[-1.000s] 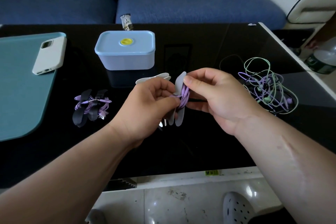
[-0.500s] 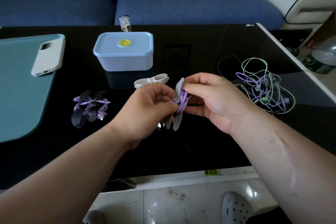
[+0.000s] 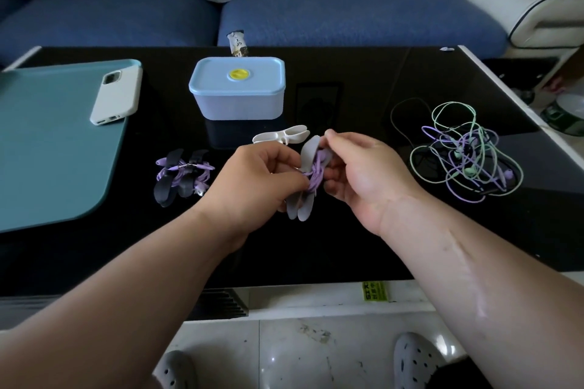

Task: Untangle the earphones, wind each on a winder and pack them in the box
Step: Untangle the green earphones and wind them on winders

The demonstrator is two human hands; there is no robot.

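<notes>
A grey winder (image 3: 306,153) wrapped with purple earphone cord (image 3: 317,176) sits between my hands above the black table (image 3: 363,88). My left hand (image 3: 252,180) grips its middle from the left. My right hand (image 3: 363,174) pinches its upper flaps from the right. A black winder (image 3: 177,178) wound with purple earphones lies to the left. A bare white winder (image 3: 281,136) lies just beyond my hands. A tangle of green, purple and black earphones (image 3: 464,155) lies at the right. The light-blue box (image 3: 238,88) stands behind, lid on.
A teal mat (image 3: 47,142) covers the table's left side with a white phone (image 3: 117,95) on its edge. A small wrapper (image 3: 237,43) stands at the far edge. A blue sofa (image 3: 347,16) lies beyond. Grey shoes (image 3: 414,360) show on the floor below.
Both hands stay on the grey winder and have shifted slightly; my right fingers moved along its upper flaps. Everything else on the table is unmoved.
</notes>
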